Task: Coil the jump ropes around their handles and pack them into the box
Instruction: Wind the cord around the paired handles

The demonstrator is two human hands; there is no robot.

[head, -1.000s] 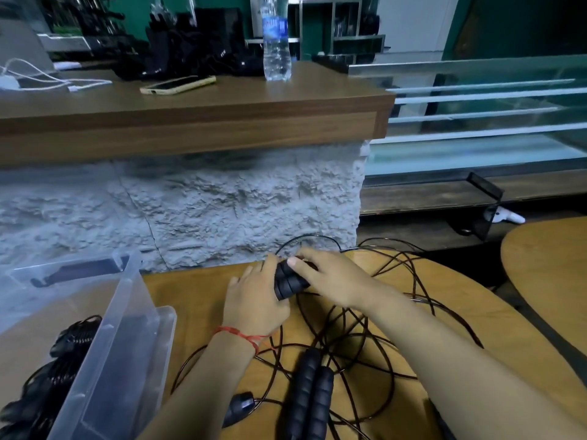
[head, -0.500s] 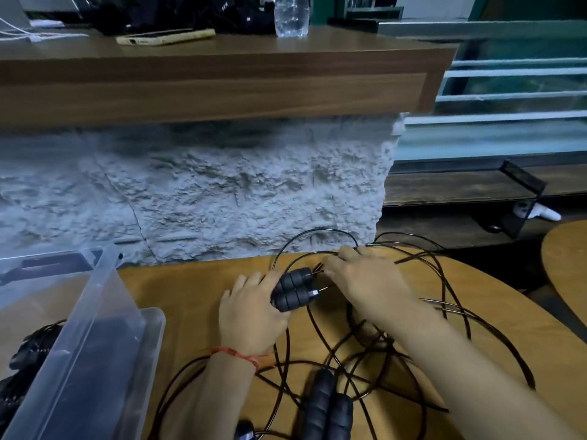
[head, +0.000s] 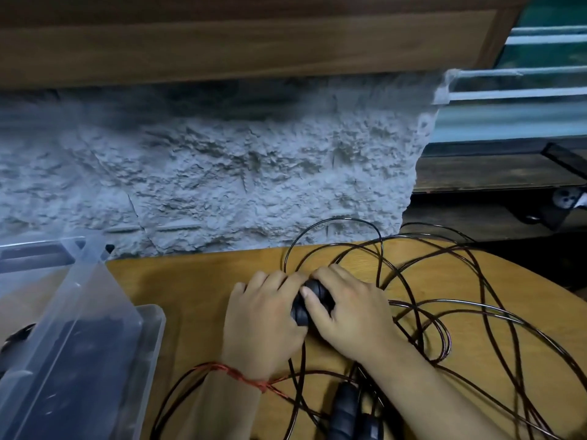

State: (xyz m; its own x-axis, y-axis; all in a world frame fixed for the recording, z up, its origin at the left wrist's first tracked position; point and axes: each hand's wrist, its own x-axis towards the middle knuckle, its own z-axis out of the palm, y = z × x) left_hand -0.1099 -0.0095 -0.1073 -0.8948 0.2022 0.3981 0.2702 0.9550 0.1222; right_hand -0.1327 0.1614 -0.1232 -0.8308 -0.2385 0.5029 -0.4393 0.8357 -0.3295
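Note:
My left hand (head: 265,322) grips a pair of black jump-rope handles (head: 309,300) held together on the wooden table (head: 197,300). My right hand (head: 352,315) is curled over the same handles from the right, its thumb across their ends. Thin black rope (head: 422,312) lies in loose tangled loops around and to the right of both hands. A second pair of black handles (head: 349,414) lies near the bottom edge, under my right forearm. The clear plastic box (head: 73,344) stands at the left with dark coiled ropes dimly visible inside.
A rough grey stone wall (head: 222,176) rises right behind the table, under a wooden counter (head: 241,42). The box's clear lid (head: 149,341) leans against its right side. A dark shelf and a glass case (head: 514,122) are at the right.
The view has tilted down and come closer. My right hand moved back from the rope onto the handle ends, covering them; my left hand still grips the handles.

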